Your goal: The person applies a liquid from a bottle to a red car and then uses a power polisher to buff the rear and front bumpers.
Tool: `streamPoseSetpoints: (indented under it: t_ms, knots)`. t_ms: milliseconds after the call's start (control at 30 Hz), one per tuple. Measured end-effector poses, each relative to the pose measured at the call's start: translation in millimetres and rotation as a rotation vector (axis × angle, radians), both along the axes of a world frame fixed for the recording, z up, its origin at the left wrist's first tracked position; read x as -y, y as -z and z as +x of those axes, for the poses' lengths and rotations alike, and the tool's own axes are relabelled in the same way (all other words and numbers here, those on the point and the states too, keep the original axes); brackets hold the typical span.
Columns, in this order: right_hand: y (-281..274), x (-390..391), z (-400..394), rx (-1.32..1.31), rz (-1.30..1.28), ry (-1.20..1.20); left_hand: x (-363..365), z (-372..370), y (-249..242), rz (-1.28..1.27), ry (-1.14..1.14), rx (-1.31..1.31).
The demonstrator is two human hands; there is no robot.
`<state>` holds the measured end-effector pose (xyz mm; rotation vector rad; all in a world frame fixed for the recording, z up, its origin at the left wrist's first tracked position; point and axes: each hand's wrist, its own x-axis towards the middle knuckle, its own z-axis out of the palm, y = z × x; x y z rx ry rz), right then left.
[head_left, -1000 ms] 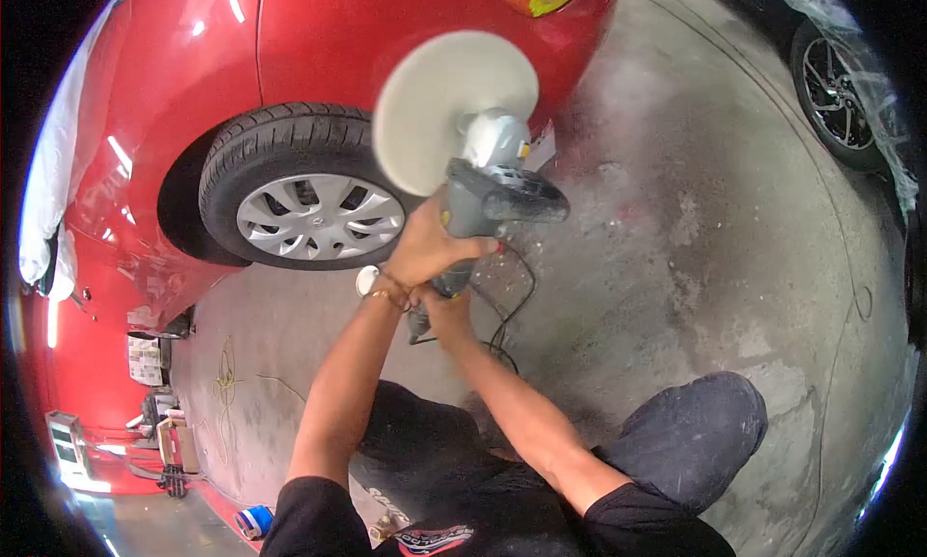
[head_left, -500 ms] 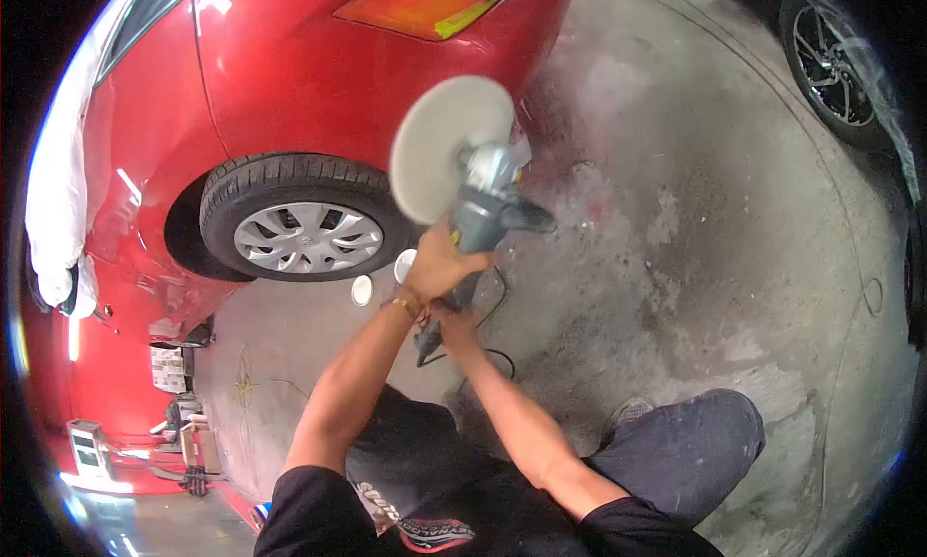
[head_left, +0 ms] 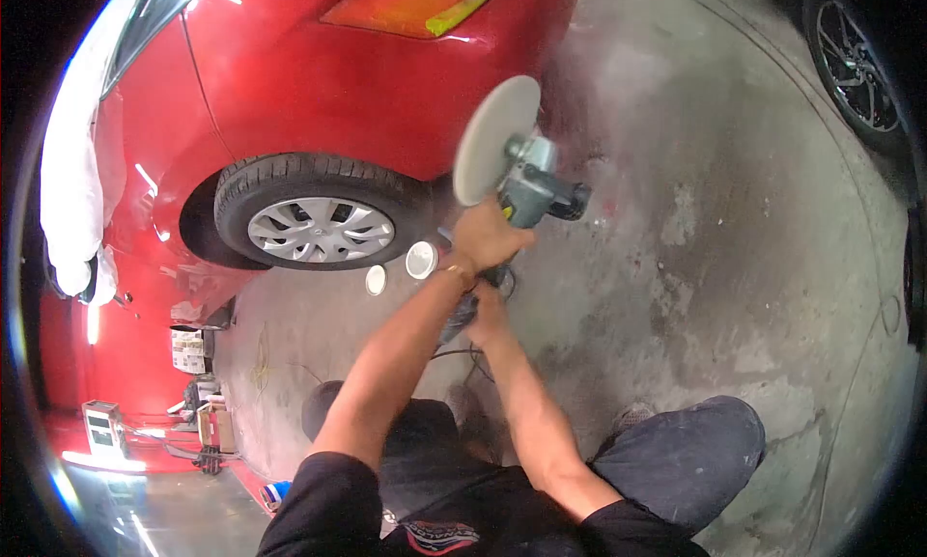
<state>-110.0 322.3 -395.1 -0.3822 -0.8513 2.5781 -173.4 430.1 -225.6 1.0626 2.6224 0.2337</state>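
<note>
I hold a dark grey electric polisher in both hands in front of the car's rear corner. Its round whitish pad faces the red bodywork and overlaps it in this view. My left hand is wrapped round the polisher's body just behind the head. Lower down, my right hand closes on the rear grip, partly hidden by my left wrist. A black side handle sticks out to the right with no hand on it. The power cord hangs below my right hand.
Left of the polisher is the rear wheel. Near it on the concrete floor stand a white tub and a white lid. A dark car wheel is at upper right. A cardboard box lies at lower left.
The polisher has moved right in the view with both hands on it. Its pad now shows narrower, turned more edge-on. The car and floor have shifted slightly as my head moved.
</note>
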Motion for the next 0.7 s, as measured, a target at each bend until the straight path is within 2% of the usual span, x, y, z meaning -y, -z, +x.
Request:
streamPoseSetpoints:
  t_ms: [67, 133, 233, 333, 433, 500, 600, 667, 700]
  knots:
    - [-5.0, -32.0, 2.5, -0.037, -0.137, 0.015, -30.7, -2.2, 10.2, -0.073, -0.015, -0.021]
    - [-35.0, -55.6, 12.2, -0.119, -0.787, -0.020, -39.0, -3.9, 25.0, -0.032, -0.013, -0.080]
    - [-38.8, -40.6, 12.6, -0.192, -0.873, -0.038, -28.1, -1.4, 19.6, -0.106, -0.039, -0.063]
    - [-39.8, -1.8, -5.9, -0.117, -0.943, 0.012, 3.3, -14.3, 19.9, -0.182, -0.041, -0.125]
    - [-25.5, 45.1, -25.3, -0.239, -0.884, -0.014, 45.5, -29.6, 32.7, -0.179, -0.060, -0.173]
    - [-16.6, 86.2, -42.6, -0.291, -0.757, -0.004, 74.7, -38.8, 29.1, -0.195, -0.075, -0.187]
    - [-21.2, 128.1, -61.5, -0.236, -0.288, 0.014, 106.8, -46.1, 10.6, -0.274, -0.020, -0.207]
    - [-33.0, 152.5, -77.2, -0.407, -0.415, -0.052, 126.7, -54.9, -4.7, -0.321, 0.027, -0.211]
    - [-42.2, 166.9, -92.0, -0.630, -0.738, -0.128, 135.9, -59.9, -14.3, -0.340, 0.056, -0.219]
